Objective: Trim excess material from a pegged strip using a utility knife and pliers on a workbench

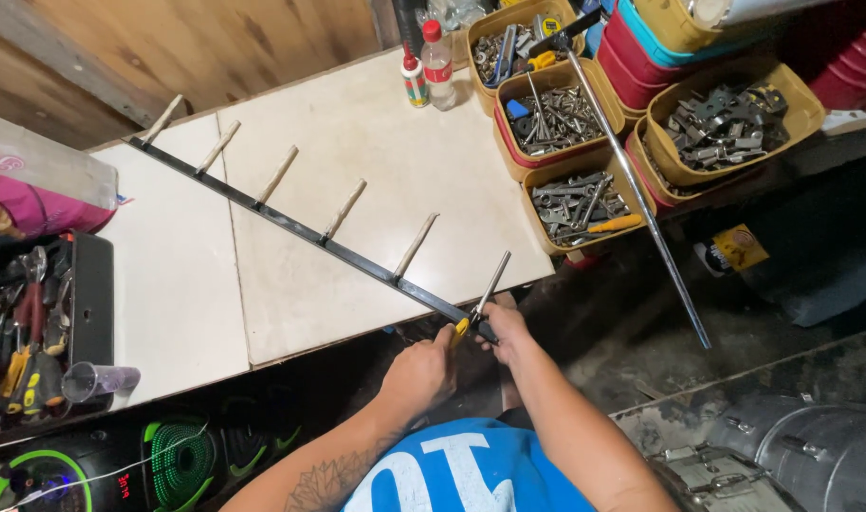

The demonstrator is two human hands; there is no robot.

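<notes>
A long black metal bar (291, 223) lies diagonally across the white tabletop (376, 142), with several short pegs (344, 209) sticking up from it. Its near end overhangs the table's front edge. My left hand (419, 372) grips a yellow-handled tool (462, 329) at that end. My right hand (506, 327) holds the bar's end, just below a thin metal rod (492, 280) that stands up from the bar there.
Yellow and red bins of metal parts and tools (558, 118) stand at the back right, with two small bottles (427, 68) beside them. A long steel rod (637, 194) leans across the bins. A black toolbox with pliers (35, 322) sits at the left.
</notes>
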